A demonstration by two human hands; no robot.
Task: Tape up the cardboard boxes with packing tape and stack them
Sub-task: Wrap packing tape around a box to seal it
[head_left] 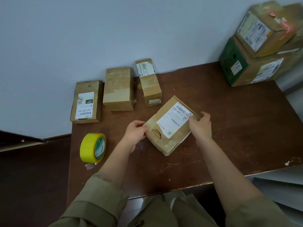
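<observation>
Head view: left of the fingers stands a yellow roll of packing tape [93,147]. Left hand [135,132] and right hand [200,122] curl fingers round a flat brown cardboard box [169,125], hiding its edges; its label is too blurry to read.

Brown table [229,128], grey wall [98,30]

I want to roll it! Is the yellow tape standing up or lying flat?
Standing up: the yellow tape rests on its rim on the table, its hole facing sideways.
</observation>
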